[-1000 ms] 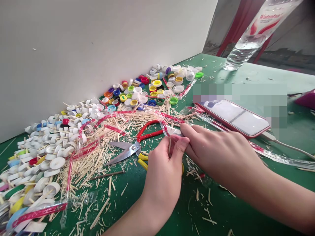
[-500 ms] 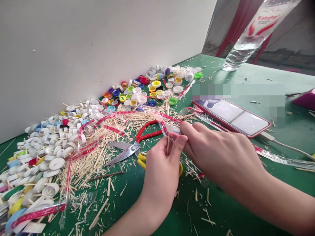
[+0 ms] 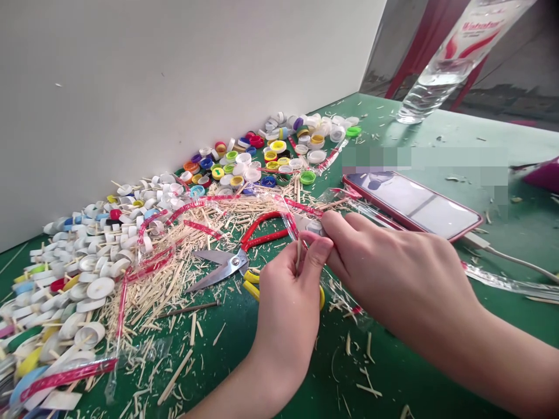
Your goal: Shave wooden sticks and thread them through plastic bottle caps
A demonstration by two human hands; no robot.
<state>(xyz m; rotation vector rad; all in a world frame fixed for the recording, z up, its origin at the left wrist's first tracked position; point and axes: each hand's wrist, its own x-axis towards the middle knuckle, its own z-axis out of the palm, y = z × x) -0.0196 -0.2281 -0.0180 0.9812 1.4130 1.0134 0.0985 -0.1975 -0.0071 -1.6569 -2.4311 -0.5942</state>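
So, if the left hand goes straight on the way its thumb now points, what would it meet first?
Most likely the right hand. The left hand points at it from very close; depth is unclear, so I cannot tell whether they already touch.

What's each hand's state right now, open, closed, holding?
Left hand: closed, grip pinching a thin stick.
Right hand: closed, apparently on a pale thing; too hidden to name.
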